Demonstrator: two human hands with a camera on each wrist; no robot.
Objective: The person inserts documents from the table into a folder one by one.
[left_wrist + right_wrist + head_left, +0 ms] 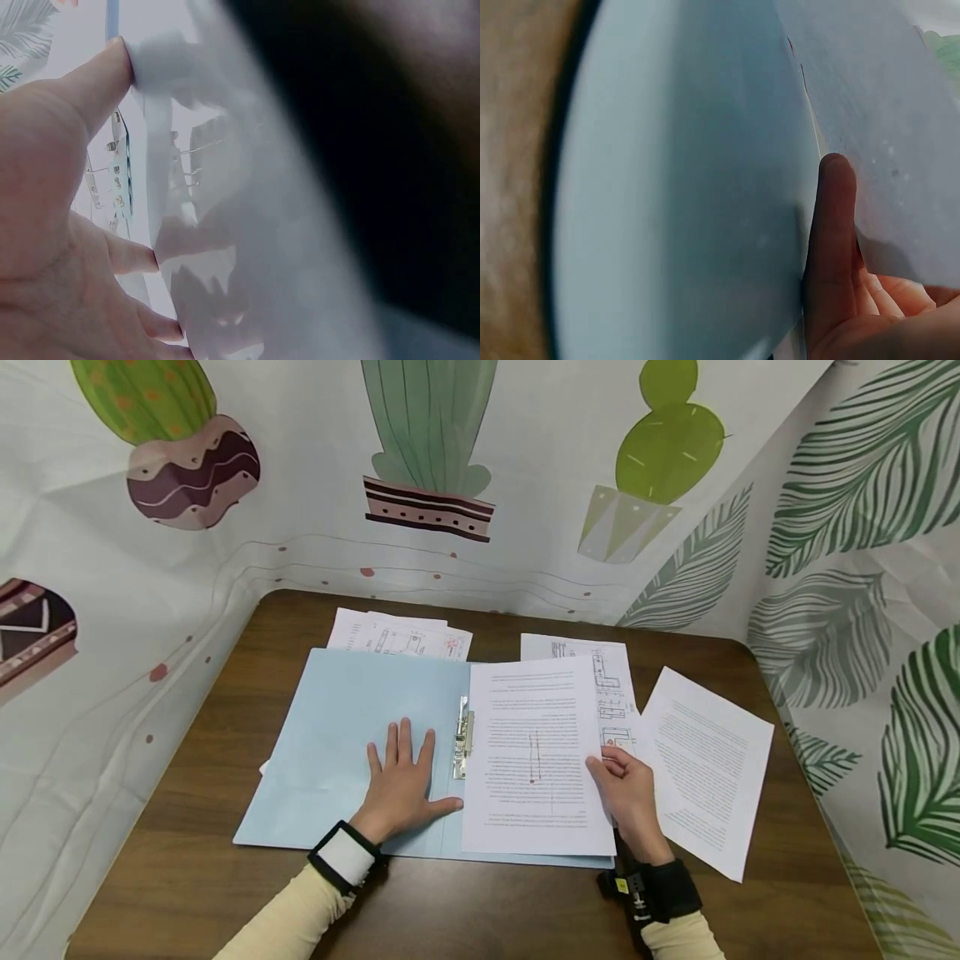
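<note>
A light blue folder lies spread out on the table, with a metal binder clip along its spine. My left hand rests palm down on the folder's left cover, fingers straight and spread, thumb pointing toward the spine. On the right cover lies a printed sheet with red marks in its middle. My right hand pinches this sheet's right edge, thumb on top. In the right wrist view the thumb lies against the sheet, with other fingers partly hidden behind it.
Papers with drawings stick out behind the folder at the left. Another drawing sheet lies partly under the printed sheet. A separate text page lies tilted at the right. The brown table meets a patterned cloth at the back.
</note>
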